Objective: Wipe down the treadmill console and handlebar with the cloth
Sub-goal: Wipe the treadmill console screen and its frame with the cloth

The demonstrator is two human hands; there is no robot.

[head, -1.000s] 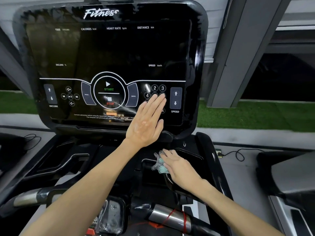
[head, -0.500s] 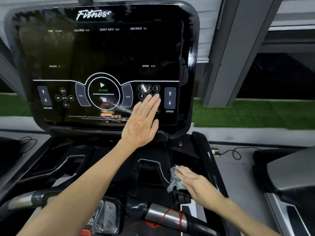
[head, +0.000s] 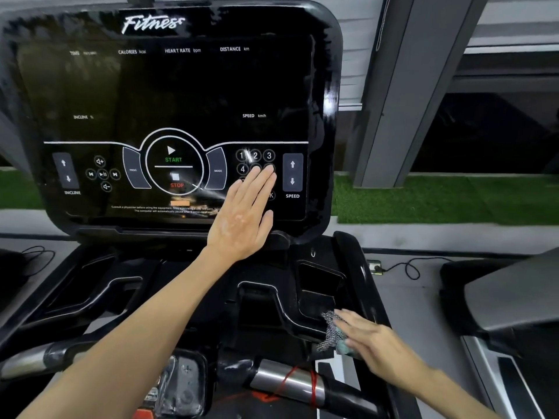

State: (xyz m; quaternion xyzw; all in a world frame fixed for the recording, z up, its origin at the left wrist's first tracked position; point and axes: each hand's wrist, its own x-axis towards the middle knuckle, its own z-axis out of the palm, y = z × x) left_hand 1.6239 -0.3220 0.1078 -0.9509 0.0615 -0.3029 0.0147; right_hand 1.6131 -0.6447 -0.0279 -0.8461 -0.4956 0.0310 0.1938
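Your right hand [head: 372, 340] lies flat, fingers nearly straight, pressing the cloth [head: 332, 334] onto the near edge of the right tray pocket [head: 317, 282] below the console [head: 169, 86]. Your left hand [head: 242, 216] is spread flat on the console's number keys, fingertips beside the SPEED arrows [head: 292, 172], holding nothing. The handlebar [head: 281, 381], wrapped with a red cord [head: 313, 388], sits just below the cloth.

the console [head: 329, 86] is black, the cloth [head: 332, 332] grey-white checked with perhaps some teal, the handlebar [head: 281, 381] silver
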